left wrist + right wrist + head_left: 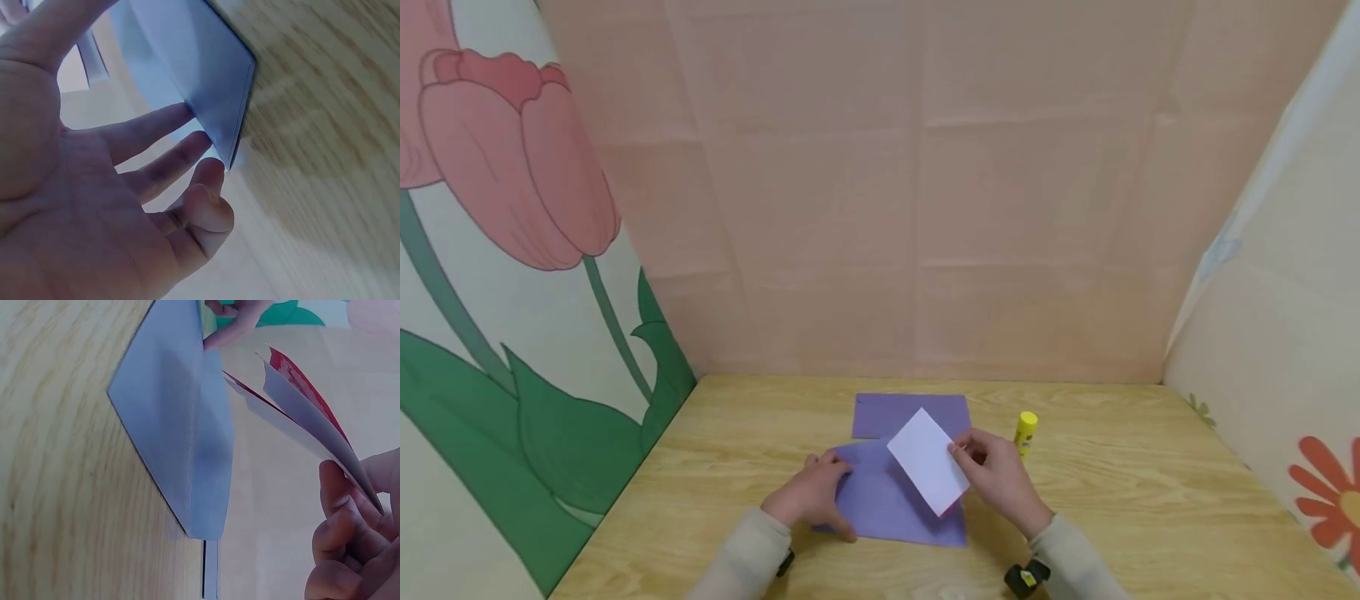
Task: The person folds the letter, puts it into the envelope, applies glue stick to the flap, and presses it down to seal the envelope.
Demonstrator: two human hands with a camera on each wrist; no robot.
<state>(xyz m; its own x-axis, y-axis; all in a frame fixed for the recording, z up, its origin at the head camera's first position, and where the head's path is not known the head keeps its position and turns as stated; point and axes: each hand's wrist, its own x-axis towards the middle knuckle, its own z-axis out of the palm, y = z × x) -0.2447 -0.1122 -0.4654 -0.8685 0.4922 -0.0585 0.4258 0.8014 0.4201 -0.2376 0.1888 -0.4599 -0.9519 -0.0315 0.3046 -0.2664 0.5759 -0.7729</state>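
Note:
A purple envelope [880,500] lies on the table, and in the right wrist view one of its panels stands raised along a crease. My left hand [811,493] is at its left side, fingers spread, with fingertips [197,140] touching the paper edge. Over the envelope's right part my right hand [998,473] pinches a small folded card [925,462] between thumb and fingers. White faces up in the head view. Red shows on the card's other faces [306,387] in the right wrist view, and its leaves fan apart.
Behind the first envelope lies a second purple one [910,410]. A yellow glue stick [1026,432] stands upright behind my right hand. A pinkish sheet [917,250] hangs along the table's far edge. Flower-printed panels flank both sides.

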